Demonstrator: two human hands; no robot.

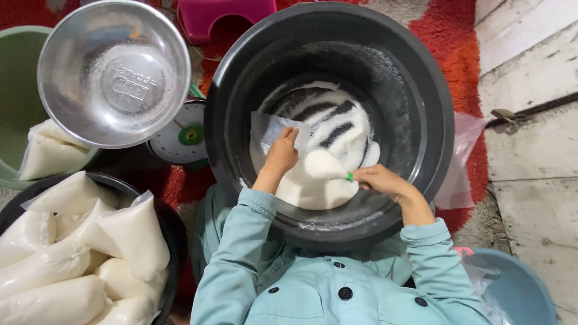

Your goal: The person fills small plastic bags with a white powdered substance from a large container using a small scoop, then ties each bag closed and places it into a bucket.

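A large dark round tub [421,90] holds a low heap of white granular powder [337,129]. Inside the tub, my left hand [281,153] grips the edge of a clear plastic bag [268,129] held open over the powder. My right hand [378,179] holds a green-handled scoop [325,164] heaped with white powder, its bowl next to the bag. Both of my sleeves are light teal.
A steel bowl [114,72] sits on a round dial scale [180,138] at the left. Filled white bags lie in a black tub [164,222] at lower left and in a green basin [15,90]. A pale blue basin [524,289] is at lower right, a pink stool [229,15] at the top.
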